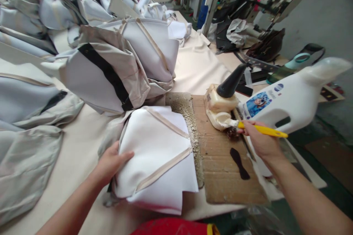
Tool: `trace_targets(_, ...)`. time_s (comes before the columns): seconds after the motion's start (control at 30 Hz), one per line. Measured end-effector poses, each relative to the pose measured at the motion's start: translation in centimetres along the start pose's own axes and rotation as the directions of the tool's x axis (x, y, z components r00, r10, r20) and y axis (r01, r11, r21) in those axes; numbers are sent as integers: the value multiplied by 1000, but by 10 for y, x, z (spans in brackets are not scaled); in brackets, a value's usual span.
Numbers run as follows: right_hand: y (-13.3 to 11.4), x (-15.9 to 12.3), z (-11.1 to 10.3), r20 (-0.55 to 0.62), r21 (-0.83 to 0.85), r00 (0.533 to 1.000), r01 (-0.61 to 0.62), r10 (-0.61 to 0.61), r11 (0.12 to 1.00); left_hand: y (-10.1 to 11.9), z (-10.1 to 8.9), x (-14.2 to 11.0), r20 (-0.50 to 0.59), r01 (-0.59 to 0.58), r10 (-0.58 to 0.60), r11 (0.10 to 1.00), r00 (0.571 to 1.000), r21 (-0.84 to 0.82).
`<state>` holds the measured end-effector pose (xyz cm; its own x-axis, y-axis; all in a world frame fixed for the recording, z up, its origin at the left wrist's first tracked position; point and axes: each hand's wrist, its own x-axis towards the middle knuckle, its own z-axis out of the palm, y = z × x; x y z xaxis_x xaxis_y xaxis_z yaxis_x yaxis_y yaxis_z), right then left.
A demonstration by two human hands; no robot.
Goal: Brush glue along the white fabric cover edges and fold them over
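Observation:
My left hand (111,161) rests on the left edge of a folded white fabric piece with beige trim (157,154), fingers curled over its border. My right hand (260,141) is closed on a brush with a yellow handle (264,130). The brush tip touches a glue-smeared bottle with a black cone nozzle (222,104). A small black cut piece (239,163) lies on a cardboard board (220,169) just below that hand.
A large white jug with a blue label (286,97) lies behind my right hand. Piles of grey and beige bag panels (110,66) cover the table to the left and rear. Sewing machines and another person stand far back.

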<state>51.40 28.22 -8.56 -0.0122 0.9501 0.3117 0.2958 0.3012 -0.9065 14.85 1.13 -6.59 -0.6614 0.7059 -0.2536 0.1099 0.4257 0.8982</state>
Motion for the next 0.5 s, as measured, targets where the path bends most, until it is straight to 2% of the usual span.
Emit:
trace_targets(0.1, 0, -9, -2, 112, -142, 983, 163, -148, 976, 4, -10, 2, -32, -50, 53, 993, 998, 107)
trace_targets(0.17, 1, -16, -4, 163, -203, 958, 265, -234, 943, -2, -10, 4, -60, -125, 153, 937, 986, 326)
trace_targets(0.2, 0, -18, -5, 158, -225, 953, 289, -258, 930, -5, -7, 3, -97, -159, 226, 874, 969, 459)
trace_targets(0.23, -1, -19, -5, 139, -245, 957, 283, -256, 927, -8, -4, 2, -148, -178, 321, 790, 935, 586)
trace_targets(0.3, -3, -16, -4, 79, -212, 983, 180, -167, 961, -5, 7, -1, -200, -199, 542, 589, 816, 783)
trace_targets(0.33, -3, -12, -1, 51, -130, 994, 102, -96, 986, 1, 14, -2, -157, -227, 637, 479, 755, 848)
trace_targets(0.37, -3, -8, 2, 26, -17, 1000, 14, -13, 1000, 11, 22, -1, -62, -279, 702, 360, 709, 890)
trace_targets(0.4, -1, -2, 5, 2, 98, 998, -64, 64, 993, 22, 31, 2, 78, -361, 730, 239, 679, 902)
trace_targets(0.47, 5, 8, 10, -52, 249, 982, -161, 179, 955, 45, 53, 16, 366, -544, 692, 46, 622, 838)
trace_targets(0.5, 9, 13, 12, -91, 262, 974, -176, 205, 949, 54, 65, 27, 466, -612, 657, -9, 592, 791)
